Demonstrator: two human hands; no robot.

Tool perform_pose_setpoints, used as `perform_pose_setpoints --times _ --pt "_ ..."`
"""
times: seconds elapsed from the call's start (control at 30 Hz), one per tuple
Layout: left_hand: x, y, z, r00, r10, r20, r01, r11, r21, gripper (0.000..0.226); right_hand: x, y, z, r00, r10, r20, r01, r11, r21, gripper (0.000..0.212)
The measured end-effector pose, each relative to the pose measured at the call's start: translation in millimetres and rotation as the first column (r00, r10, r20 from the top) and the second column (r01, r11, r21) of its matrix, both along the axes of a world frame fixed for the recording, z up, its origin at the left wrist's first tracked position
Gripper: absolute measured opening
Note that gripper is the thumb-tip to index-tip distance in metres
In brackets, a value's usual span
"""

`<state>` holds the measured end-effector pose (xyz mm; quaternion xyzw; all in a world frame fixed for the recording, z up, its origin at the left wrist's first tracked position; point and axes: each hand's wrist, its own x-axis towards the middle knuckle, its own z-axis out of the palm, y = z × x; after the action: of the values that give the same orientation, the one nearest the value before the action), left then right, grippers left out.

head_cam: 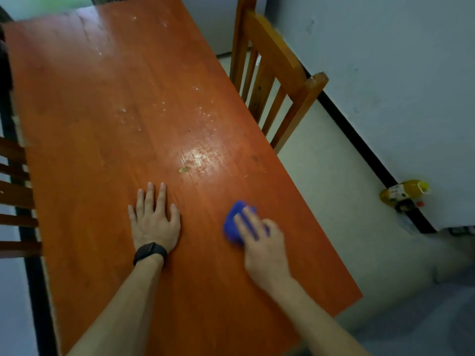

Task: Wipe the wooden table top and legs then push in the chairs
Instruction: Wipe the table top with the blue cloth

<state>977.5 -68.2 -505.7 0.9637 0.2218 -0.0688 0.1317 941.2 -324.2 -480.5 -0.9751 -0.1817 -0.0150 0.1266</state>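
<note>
The reddish wooden table top [102,124] fills the middle of the view, with wet spots and crumbs [200,155] near its centre. My left hand [154,219] rests flat on the wood with fingers spread and a black watch on the wrist. My right hand [262,240] presses a blue cloth [235,222] onto the table near its right edge, fingers laid over the cloth. A wooden chair [277,73] stands at the right side, its back close to the table edge. Another chair's dark slats [15,201] show at the left edge. The table legs are hidden.
A yellow bottle [403,194] lies on the floor against the white wall at right, beside a black skirting strip [359,140]. Pale floor [334,201] runs between the table's right edge and the wall.
</note>
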Motion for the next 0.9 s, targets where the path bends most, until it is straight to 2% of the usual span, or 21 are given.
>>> perform_pose_setpoints --times 0.07,0.1,0.13,0.17,0.23,0.27,0.3,0.33,0.37,0.43,0.5,0.57,0.6,0.63,0.67,0.73,0.8,0.87,0.9 --pt "-4 4 5 0.998 -0.046 0.030 0.048 0.997 -0.065 0.063 -24 3 -11 0.979 0.202 0.003 -0.201 0.977 -0.071 0.070" --pt "-11 7 9 0.995 -0.071 0.063 0.078 0.991 -0.110 0.064 -20 -10 -13 0.981 0.191 0.028 -0.188 0.979 -0.073 0.069" --pt "-22 11 13 0.991 -0.097 0.097 0.110 0.984 -0.141 0.064 -10 -25 -14 0.996 0.070 0.061 -0.066 0.995 -0.070 0.067" --pt "-41 18 16 0.985 -0.120 0.121 0.137 0.980 -0.147 0.064 0 -41 -12 0.989 -0.135 0.062 0.139 0.988 -0.061 0.065" --pt "-88 31 21 0.983 -0.127 0.135 0.144 0.982 -0.125 0.063 24 -72 -5 0.848 -0.530 -0.035 0.529 0.848 -0.014 0.064" --pt "-116 40 22 0.986 -0.115 0.124 0.129 0.986 -0.110 0.063 31 -78 -4 0.776 -0.624 -0.088 0.628 0.779 0.012 0.065" --pt "-143 47 22 0.990 -0.093 0.108 0.104 0.990 -0.098 0.065 30 -74 -2 0.747 -0.659 -0.090 0.664 0.747 0.036 0.066" --pt "-168 53 21 0.994 -0.065 0.090 0.073 0.994 -0.086 0.066 21 -61 -1 0.767 -0.640 -0.047 0.641 0.766 0.046 0.067" --pt "-193 58 19 0.997 -0.038 0.063 0.043 0.996 -0.074 0.068 3 -42 -2 0.812 -0.584 -0.017 0.584 0.811 0.039 0.067" --pt "-235 64 14 1.000 -0.019 -0.016 0.019 0.998 -0.053 0.070 -60 6 -3 0.917 -0.390 -0.078 0.395 0.916 0.064 0.071" --pt "-262 66 8 0.997 -0.032 -0.071 0.029 0.998 -0.050 0.068 -132 55 4 0.978 -0.013 -0.210 0.051 0.983 0.174 0.073" --pt "-270 68 4 0.997 -0.031 -0.075 0.025 0.996 -0.081 0.065 -172 85 11 0.876 0.355 -0.327 -0.270 0.922 0.277 0.069" --pt "-269 68 2 0.998 -0.026 -0.056 0.020 0.994 -0.104 0.064 -170 91 15 0.833 0.416 -0.364 -0.296 0.892 0.342 0.066" --pt "-267 68 2 0.999 -0.021 -0.037 0.016 0.992 -0.125 0.064 -157 94 14 0.845 0.402 -0.353 -0.254 0.882 0.396 0.064" --pt "-265 67 2 0.999 -0.024 -0.021 0.021 0.990 -0.141 0.063 -139 94 9 0.895 0.321 -0.310 -0.184 0.898 0.399 0.062" --pt "-264 64 2 0.999 -0.042 0.016 0.044 0.984 -0.172 0.061 -91 85 5 0.976 0.013 -0.216 0.049 0.958 0.283 0.062" --pt "-270 66 6 0.998 -0.036 0.044 0.045 0.971 -0.235 0.060 -59 75 3 0.951 -0.273 -0.143 0.294 0.944 0.150 0.065" --pt "-284 71 9 0.998 -0.016 0.056 0.030 0.964 -0.266 0.062 -73 92 4 0.913 -0.380 -0.149 0.397 0.912 0.107 0.068" --pt "-296 76 10 0.999 -0.011 0.052 0.024 0.965 -0.263 0.062 -99 108 3 0.929 -0.336 -0.157 0.355 0.928 0.116 0.069"
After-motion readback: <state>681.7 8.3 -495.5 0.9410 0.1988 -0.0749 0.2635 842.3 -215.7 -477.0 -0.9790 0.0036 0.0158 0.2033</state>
